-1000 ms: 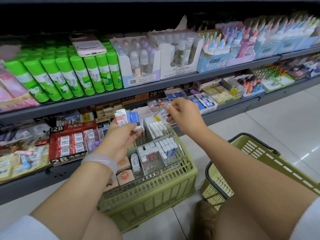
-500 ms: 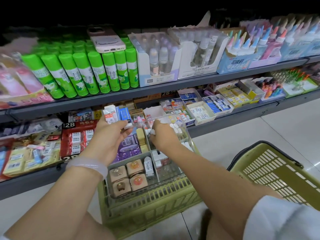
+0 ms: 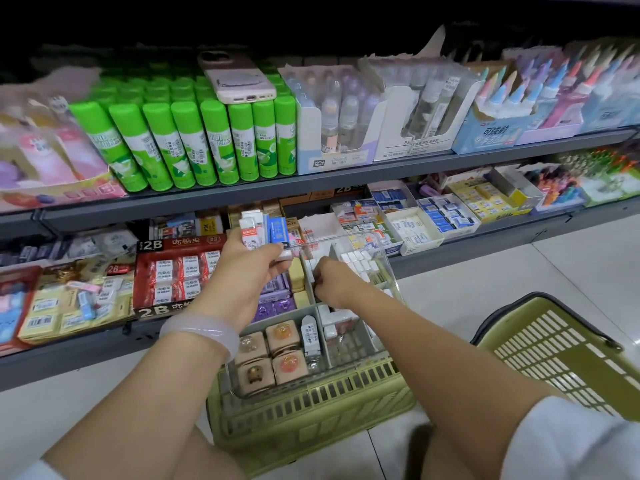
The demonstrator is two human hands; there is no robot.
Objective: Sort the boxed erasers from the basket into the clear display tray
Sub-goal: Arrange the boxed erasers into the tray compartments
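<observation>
Holding a bunch of erasers [image 3: 264, 231] up over the tray [image 3: 388, 271], the left hand [image 3: 242, 271] grips them tight. The right hand [image 3: 334, 282] reaches down into the tray, fingers curled; what it holds is hidden. The tray sits on a basket [image 3: 311, 414].

The tray [image 3: 384, 268] is clear glossy plastic. Under it, the basket [image 3: 311, 420] is matt green plastic lattice. The erasers [image 3: 263, 230] behind the tray have glossy paper sleeves.

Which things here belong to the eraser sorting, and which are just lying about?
Part of the job:
boxed erasers gripped in the left hand
right hand reaching into the clear tray
green basket under the tray

Just lying about:
phone on the glue sticks
second basket
</observation>
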